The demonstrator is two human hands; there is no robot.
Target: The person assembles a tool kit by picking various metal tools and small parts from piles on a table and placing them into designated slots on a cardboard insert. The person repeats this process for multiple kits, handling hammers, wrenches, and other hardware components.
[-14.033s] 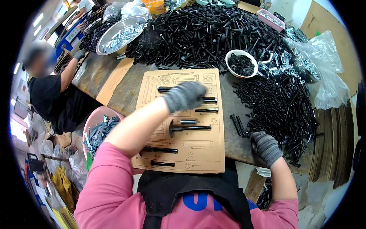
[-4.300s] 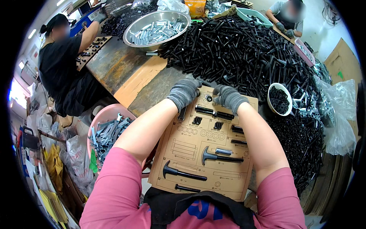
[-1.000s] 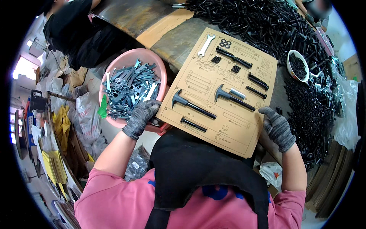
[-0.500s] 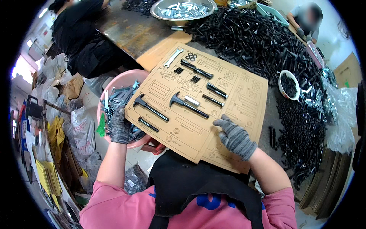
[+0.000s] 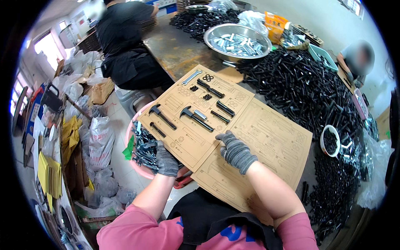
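My gloved left hand point(image 5: 166, 160) is closed on the near left edge of a printed cardboard sheet point(image 5: 196, 154), its fingers partly hidden. At the sheet's right edge, my gloved right hand point(image 5: 236, 153) has bent fingers gripping the edge. On the sheet lie an open-end wrench point(image 5: 191, 78), black rings point(image 5: 208, 78), a long black rod point(image 5: 210, 88), short black pins point(image 5: 207, 97), two black T-headed pieces point(image 5: 162, 116) point(image 5: 196, 118), a silver sleeve point(image 5: 200, 114), a thick black tube point(image 5: 225, 108) and black bolts point(image 5: 157, 129). A second printed sheet point(image 5: 271, 146) lies underneath.
A pink tub point(image 5: 133, 160) of metal wrenches stands beneath the sheet's left side. Black parts point(image 5: 287, 79) heap across the table, near a steel bowl point(image 5: 208, 41) of silver sleeves and a white bowl point(image 5: 323, 146). Co-workers sit far left point(image 5: 125, 41) and far right point(image 5: 354, 58).
The top sheet with its parts has slid left over the lower one, baring much more of it. My right hand has shifted to the top sheet's edge. The view has also turned left.
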